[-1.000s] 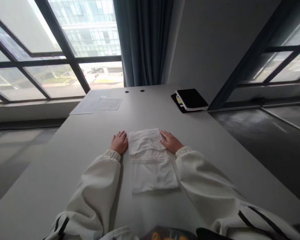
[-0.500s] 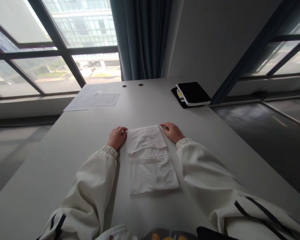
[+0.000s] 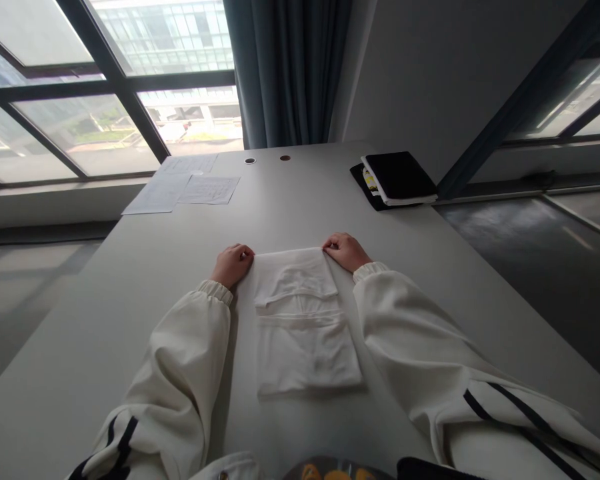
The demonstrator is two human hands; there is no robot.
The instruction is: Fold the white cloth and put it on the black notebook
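Note:
A folded white cloth (image 3: 303, 320) lies flat on the grey table (image 3: 130, 280) straight in front of me. My left hand (image 3: 233, 263) pinches the cloth's far left corner, fingers curled. At the far right corner my right hand (image 3: 346, 250) grips the cloth in the same way. Both arms wear white sleeves with dark stripes.
Paper sheets (image 3: 183, 189) lie at the table's far left. A black notebook on a dark folder (image 3: 396, 177) sits at the far right edge. Two round cable holes (image 3: 267, 159) mark the far end, in front of a dark curtain (image 3: 287, 70) and windows.
Both hands slid from the cloth's upper sides to its far corners and curled their fingers onto them. The view tilted down a little.

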